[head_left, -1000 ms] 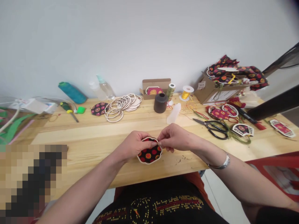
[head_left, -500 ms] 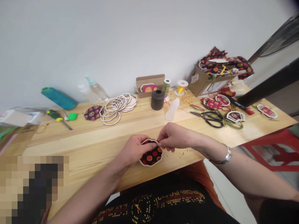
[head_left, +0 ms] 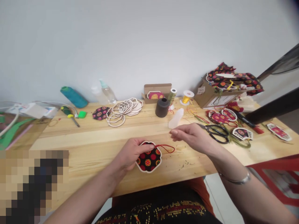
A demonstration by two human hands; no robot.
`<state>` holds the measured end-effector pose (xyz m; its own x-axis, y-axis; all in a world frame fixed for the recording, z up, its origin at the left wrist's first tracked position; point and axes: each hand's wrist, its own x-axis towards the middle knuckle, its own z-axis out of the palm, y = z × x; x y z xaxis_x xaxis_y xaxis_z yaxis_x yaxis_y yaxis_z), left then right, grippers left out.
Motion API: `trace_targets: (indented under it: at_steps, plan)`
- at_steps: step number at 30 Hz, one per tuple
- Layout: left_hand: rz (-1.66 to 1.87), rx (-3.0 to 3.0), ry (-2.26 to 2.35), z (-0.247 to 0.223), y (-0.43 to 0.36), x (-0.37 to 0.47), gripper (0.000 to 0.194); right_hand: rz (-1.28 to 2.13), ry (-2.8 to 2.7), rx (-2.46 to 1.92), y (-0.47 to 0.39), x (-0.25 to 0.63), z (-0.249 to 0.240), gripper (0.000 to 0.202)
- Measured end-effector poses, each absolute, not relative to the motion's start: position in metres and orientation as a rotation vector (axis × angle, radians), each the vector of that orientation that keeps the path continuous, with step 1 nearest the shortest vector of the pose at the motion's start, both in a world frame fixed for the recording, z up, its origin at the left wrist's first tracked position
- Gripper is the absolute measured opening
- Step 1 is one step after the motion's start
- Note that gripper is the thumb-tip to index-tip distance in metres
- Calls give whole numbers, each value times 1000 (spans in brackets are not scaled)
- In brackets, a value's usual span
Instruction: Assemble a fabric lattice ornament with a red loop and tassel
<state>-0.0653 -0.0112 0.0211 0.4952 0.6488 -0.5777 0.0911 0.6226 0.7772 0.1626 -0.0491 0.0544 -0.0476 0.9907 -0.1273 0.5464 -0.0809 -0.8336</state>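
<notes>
Desk [head_left: 93,143]: pale wood is running along a plain wall [head_left: 140,40], giving the person working room at its near edge.
Patterned piece [head_left: 149,161]: it is showing its dark fabric and pale scalloped rim, over the front of the desk.
Left hand [head_left: 133,152]: its fingers are gripping the piece's upper left side, thumb pressing on top, probably for steadiness.
Red cord [head_left: 170,151]: its loop is extending rightward from the thumb tip, seemingly secured by that grip.
Right hand [head_left: 193,137]: it is hovering apart from the loop, fingers curled; whether they are pinching anything cannot be told.
Scissors [head_left: 209,127]: they are lying just beyond this wrist, apparently for easy reach.
Wooden frames [head_left: 130,105]: they are overlapping farther back, perhaps saving space.
Black cone [head_left: 162,108]: it is standing upright, likely for stability.
</notes>
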Motion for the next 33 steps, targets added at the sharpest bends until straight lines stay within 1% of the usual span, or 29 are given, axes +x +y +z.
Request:
trace_targets:
  at_steps: [2,3,4,6,7,8,13,15,17,19,22,24,26,29,30,31,33]
  plan:
    - [414,830,1042,24,-9,-65,24,838,-1497,-1780,-47,180,45,45]
    - [441,818,1057,24,-8,-65,25,724,-1459,-1846,-45,187,39,44]
    - [468,803,1070,24,-7,-64,25,635,-1437,-1899,-43,193,33,39]
    - [531,763,1077,22,-6,-62,26,565,-1462,-1928,-39,202,22,22]
    - [556,737,1073,20,-6,-61,26,558,-1476,-1918,-38,204,17,19]
    - [577,710,1067,18,-5,-59,26,563,-1486,-1898,-37,204,12,21]
    - [617,612,1063,11,-1,-50,21,614,-1492,-1827,-34,196,2,44]
    - [622,591,1079,12,2,-46,15,614,-1533,-1838,-28,189,1,48]
    - [619,573,1098,13,6,-42,9,582,-1566,-1877,-20,183,-1,46]
    - [615,567,1109,14,10,-39,6,556,-1556,-1924,-10,178,-4,40]
    - [642,553,1125,14,15,-36,5,610,-1487,-1949,-4,175,-7,25]
    - [660,540,1151,14,19,-34,7,592,-1489,-1860,-7,176,-3,21]
    - [685,539,1173,14,22,-32,10,536,-1555,-1696,-15,177,5,23]
    - [774,543,1164,18,27,-28,12,612,-1630,-1464,-26,175,20,26]
    - [803,540,1153,20,29,-26,13,637,-1632,-1410,-28,173,24,31]
    - [823,540,1144,21,30,-25,14,654,-1629,-1374,-29,171,27,40]
    - [843,542,1129,23,31,-23,16,645,-1645,-1351,-30,167,31,63]
